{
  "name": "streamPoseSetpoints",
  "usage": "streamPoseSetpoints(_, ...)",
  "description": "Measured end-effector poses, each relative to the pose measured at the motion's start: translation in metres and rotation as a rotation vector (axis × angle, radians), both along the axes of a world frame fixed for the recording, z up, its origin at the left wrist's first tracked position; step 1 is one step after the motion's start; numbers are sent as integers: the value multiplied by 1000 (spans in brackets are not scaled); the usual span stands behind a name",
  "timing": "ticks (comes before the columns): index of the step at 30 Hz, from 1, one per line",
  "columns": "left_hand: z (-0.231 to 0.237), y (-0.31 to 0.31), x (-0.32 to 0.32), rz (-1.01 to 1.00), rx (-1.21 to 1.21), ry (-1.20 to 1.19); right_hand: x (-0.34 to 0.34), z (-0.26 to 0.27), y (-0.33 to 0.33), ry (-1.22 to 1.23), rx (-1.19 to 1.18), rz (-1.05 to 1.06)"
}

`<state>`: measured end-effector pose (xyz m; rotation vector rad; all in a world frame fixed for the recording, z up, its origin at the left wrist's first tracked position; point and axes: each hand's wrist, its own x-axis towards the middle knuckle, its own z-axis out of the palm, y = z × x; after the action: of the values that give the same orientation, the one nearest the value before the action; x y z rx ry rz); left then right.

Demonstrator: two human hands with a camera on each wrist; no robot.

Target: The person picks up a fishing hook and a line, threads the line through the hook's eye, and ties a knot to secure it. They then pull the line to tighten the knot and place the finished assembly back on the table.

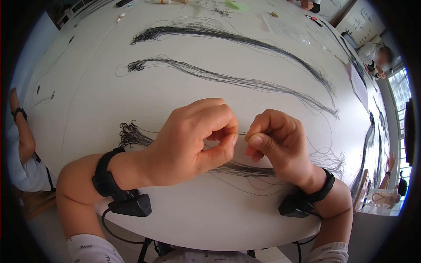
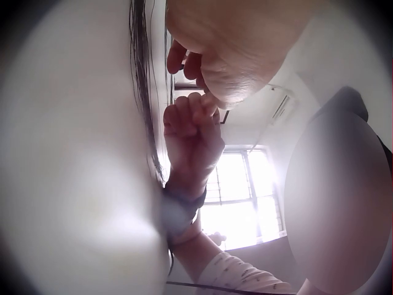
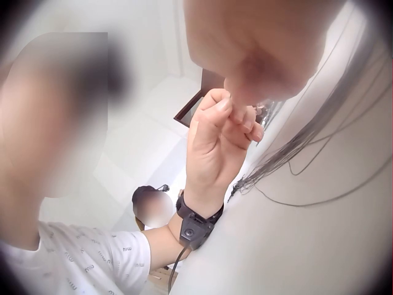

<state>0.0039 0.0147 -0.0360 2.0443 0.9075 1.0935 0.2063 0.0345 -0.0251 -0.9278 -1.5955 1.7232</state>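
Observation:
A small thin dark piece (image 1: 241, 133) spans the short gap between the fingertips of both hands in the head view. My left hand (image 1: 197, 136) pinches its left end between thumb and forefinger; my right hand (image 1: 280, 144) pinches its other end. Beneath both hands a bundle of thin black strands (image 1: 250, 170) lies on the table, its hooked ends (image 1: 131, 135) at the left. In the left wrist view my right hand (image 2: 193, 138) has its fingers curled. From the right wrist, my left hand (image 3: 215, 147) shows thumb and forefinger together; the piece itself is hard to make out.
Two more strand bundles (image 1: 219, 78) (image 1: 237, 38) lie across the white table (image 1: 197, 219) beyond my hands. Paper (image 1: 357, 85) and further strands (image 1: 366, 149) are at the right. Other people sit around the table's edges.

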Motion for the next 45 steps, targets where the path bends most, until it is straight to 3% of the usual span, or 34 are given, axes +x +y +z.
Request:
streamPoseSetpoints(2, 1, 0, -1, -14, -51, -11, -1, 0, 0, 5, -34, -17)
streamPoseSetpoints(4, 1, 0, -4, -82, -427, -172, -1, 0, 2, 7, -68, -34)
streamPoseSetpoints(5, 2, 1, -6, -82, -427, -172, 0, 0, 2, -5, -49, -19)
streamPoseSetpoints(7, 6, 3, -9, -128, -652, -181, 0, -1, 2, -16, -30, -5)
streamPoseSetpoints(12, -2, 8, -7, -109, -691, -236, -1, -6, 4, 112, 39, 5)
streamPoseSetpoints(19, -1, 9, -8, -149, -711, -228, -4, -5, 2, -15, 102, -18)
streamPoseSetpoints(26, 4, 9, -6, -121, -724, -310, -2, -5, 4, 5, 31, 15)
streamPoseSetpoints(32, 7, 10, -7, -146, -730, -198, -4, 0, 3, -78, 15, 6)
streamPoseSetpoints(36, 11, 15, -12, -175, -867, -234, -2, -5, 6, 47, -45, -11)
streamPoseSetpoints(45, 15, 20, -14, -170, -985, -316, -3, -5, 8, -2, -80, -79)
